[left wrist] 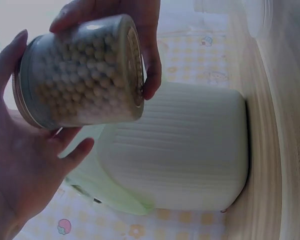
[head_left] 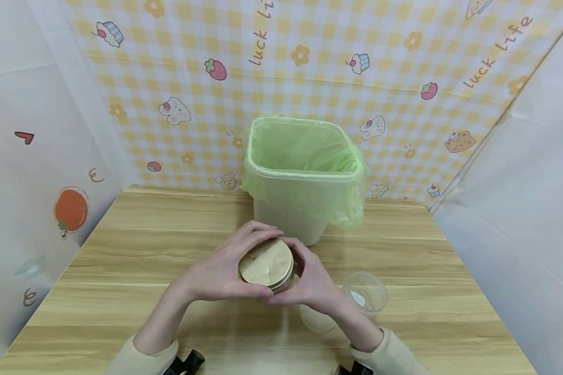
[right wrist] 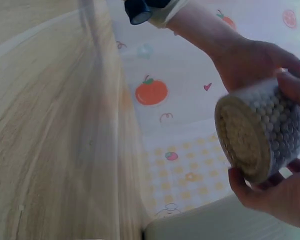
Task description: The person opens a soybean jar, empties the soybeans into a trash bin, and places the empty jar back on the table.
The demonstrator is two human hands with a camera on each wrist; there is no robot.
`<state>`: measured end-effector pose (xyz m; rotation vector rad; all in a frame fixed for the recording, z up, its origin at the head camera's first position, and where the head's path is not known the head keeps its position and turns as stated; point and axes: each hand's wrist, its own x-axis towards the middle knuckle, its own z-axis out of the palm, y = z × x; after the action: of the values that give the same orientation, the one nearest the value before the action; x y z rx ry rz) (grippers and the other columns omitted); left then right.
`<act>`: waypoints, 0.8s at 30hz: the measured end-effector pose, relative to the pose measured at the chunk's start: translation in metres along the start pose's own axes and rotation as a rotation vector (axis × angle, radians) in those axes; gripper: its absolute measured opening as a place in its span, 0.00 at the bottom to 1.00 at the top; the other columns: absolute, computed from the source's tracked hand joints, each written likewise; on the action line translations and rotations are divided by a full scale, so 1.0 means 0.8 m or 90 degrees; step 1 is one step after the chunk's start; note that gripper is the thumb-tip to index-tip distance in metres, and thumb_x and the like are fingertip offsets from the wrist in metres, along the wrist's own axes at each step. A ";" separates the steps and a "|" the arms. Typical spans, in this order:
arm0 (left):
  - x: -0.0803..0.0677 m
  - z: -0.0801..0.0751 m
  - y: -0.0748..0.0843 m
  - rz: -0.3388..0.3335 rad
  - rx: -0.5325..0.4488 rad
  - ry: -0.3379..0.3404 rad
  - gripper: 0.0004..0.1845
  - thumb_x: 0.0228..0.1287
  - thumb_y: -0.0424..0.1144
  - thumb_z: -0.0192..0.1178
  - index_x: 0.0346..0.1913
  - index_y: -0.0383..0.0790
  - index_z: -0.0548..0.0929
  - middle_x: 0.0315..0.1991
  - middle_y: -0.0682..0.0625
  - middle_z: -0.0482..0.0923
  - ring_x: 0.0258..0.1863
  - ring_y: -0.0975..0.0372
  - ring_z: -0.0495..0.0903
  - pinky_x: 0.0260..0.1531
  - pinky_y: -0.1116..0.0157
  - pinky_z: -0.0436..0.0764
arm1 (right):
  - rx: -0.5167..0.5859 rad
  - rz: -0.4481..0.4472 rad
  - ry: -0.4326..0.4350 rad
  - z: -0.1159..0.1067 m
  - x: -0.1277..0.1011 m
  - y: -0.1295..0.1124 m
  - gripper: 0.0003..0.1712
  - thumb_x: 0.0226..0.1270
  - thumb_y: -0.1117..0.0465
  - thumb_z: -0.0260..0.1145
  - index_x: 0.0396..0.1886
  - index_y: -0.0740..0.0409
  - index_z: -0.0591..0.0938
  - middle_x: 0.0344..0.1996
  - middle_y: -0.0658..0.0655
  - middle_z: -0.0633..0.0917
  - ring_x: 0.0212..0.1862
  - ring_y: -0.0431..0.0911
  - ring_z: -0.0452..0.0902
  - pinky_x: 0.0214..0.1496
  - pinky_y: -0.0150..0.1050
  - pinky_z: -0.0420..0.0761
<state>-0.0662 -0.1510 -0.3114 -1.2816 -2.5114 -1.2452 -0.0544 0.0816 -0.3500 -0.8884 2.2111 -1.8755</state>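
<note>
Both hands hold a clear round jar (left wrist: 85,75) above the wooden table, in front of the bin. Small pale round balls fill it, perhaps beans. On its top is a flat, shiny cream-gold cover (head_left: 266,262) with a metallic rim. My left hand (head_left: 216,271) curls round the jar's left side near the top, thumb at the front. From the other side, my right hand (head_left: 311,281) grips it with thumb and fingers. The right wrist view shows the jar's ridged base (right wrist: 242,140) tilted, with the right hand's fingers (right wrist: 242,187) against its lower side.
A pale bin (head_left: 286,213) with a light green liner bag (head_left: 305,182) stands just behind the hands. Beside the right forearm lie a clear round container (head_left: 366,292) and a clear round disc (head_left: 317,319), partly hidden by that arm. A checked cloth hangs behind.
</note>
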 end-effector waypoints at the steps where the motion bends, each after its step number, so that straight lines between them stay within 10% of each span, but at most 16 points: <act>1: 0.000 0.001 0.001 -0.003 0.013 0.008 0.48 0.50 0.56 0.78 0.75 0.50 0.69 0.69 0.57 0.66 0.68 0.62 0.71 0.62 0.56 0.77 | -0.019 0.007 0.020 0.002 -0.001 0.000 0.52 0.41 0.67 0.86 0.69 0.49 0.71 0.64 0.55 0.78 0.64 0.46 0.77 0.68 0.37 0.78; 24: -0.008 -0.007 0.004 -0.031 0.086 0.061 0.46 0.54 0.57 0.76 0.75 0.55 0.68 0.69 0.56 0.68 0.65 0.61 0.73 0.56 0.53 0.80 | -0.093 0.014 0.077 0.006 -0.001 0.001 0.54 0.39 0.63 0.88 0.69 0.47 0.71 0.62 0.52 0.80 0.62 0.43 0.76 0.66 0.40 0.78</act>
<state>-0.0614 -0.1577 -0.3077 -1.1118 -2.5239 -1.0972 -0.0517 0.0783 -0.3521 -0.7867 2.4455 -1.8229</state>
